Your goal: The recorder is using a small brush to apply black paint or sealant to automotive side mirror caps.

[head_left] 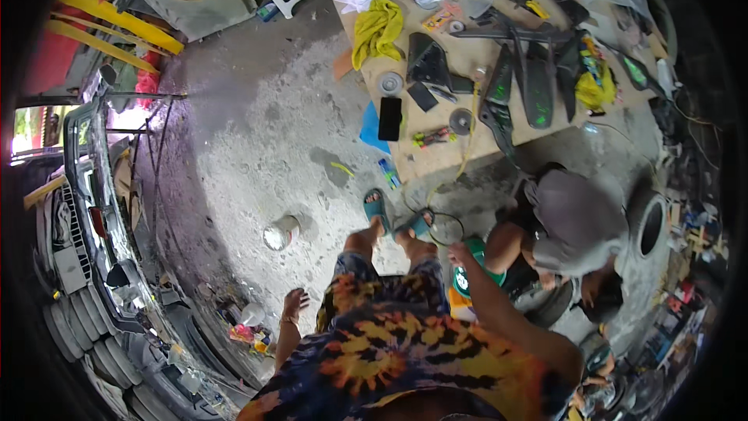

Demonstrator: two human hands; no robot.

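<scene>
My left hand (294, 304) hangs over the floor at my left side, its fingers apart and nothing in it. On the other side, my right hand (460, 254) is closed with its fingers curled, right beside a green round container (472, 271). Whether it grips that container or something smaller cannot be made out. A dark cable loop (448, 222) lies close in front of this hand, near my sandalled feet.
A co-worker in a grey shirt (576, 218) crouches at right beside a tyre (648, 223). Ahead stands a worktable (425, 164) with black plastic parts (538, 90), a phone (389, 118) and a yellow cloth (378, 31). A white can (280, 232) stands on the floor; a bumper (101, 210) is at left.
</scene>
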